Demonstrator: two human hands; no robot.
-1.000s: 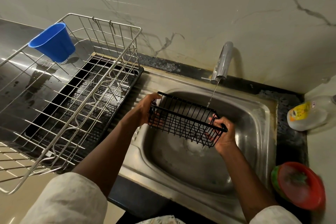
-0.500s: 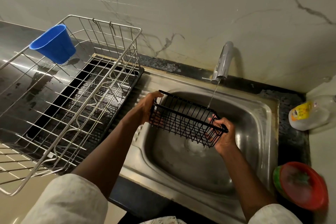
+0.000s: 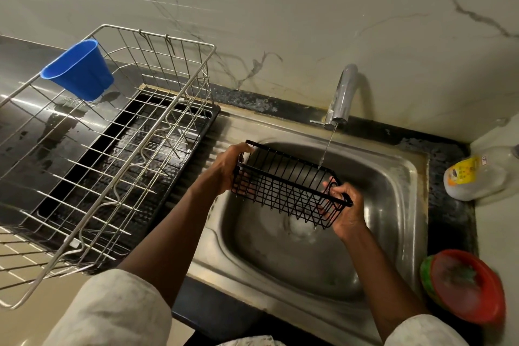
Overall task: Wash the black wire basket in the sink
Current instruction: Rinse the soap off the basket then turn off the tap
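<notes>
A black wire basket (image 3: 283, 177) hangs over the steel sink (image 3: 393, 177), tilted with its right end lower. My left hand (image 3: 224, 168) grips its left end and my right hand (image 3: 345, 211) grips its right end, fingers through the wires. A thin stream of water from the chrome tap (image 3: 342, 95) falls onto the basket's far right rim.
A large steel wire dish rack (image 3: 118, 154) on a black drip tray stands left of the sink, with a blue cup (image 3: 78, 70) hooked on its rim. A plastic bottle (image 3: 477, 174) lies at the right. A red bowl (image 3: 466, 286) sits at the right front corner.
The basket and both hands have stayed almost still under the running water, with only a slight shift of the view.
</notes>
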